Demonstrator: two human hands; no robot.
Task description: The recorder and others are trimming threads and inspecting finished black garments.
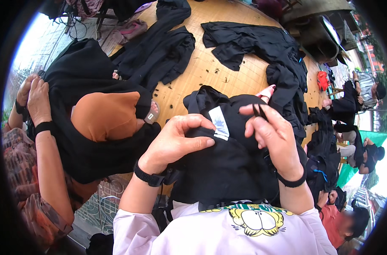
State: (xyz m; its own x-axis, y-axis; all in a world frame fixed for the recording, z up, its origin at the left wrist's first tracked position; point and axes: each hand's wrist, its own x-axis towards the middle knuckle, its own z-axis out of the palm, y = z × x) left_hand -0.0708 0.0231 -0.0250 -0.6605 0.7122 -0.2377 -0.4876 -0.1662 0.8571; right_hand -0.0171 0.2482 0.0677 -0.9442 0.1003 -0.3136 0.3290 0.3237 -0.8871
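Observation:
Across my lap lies a black garment point(225, 172) with a white care label point(219, 123) attached near an edge. My left hand point(180, 137) pinches the garment's edge between thumb and forefinger at the lower left of the label. To the right of the label, my right hand point(271, 134) is raised over the cloth with fingers bent. A small black loop or tool sits around a finger of that hand; its kind cannot be told. Whether the fingertips grip anything is unclear. Both wrists wear black bands.
On the tan mat point(180, 92) are small dark scraps and more black garments point(250, 41). Close on the left, a co-worker point(43, 127) holds black cloth, with an orange-brown cloth point(105, 116) over a knee. Other people sit at the right. A red bag point(323, 81) stands beyond the mat.

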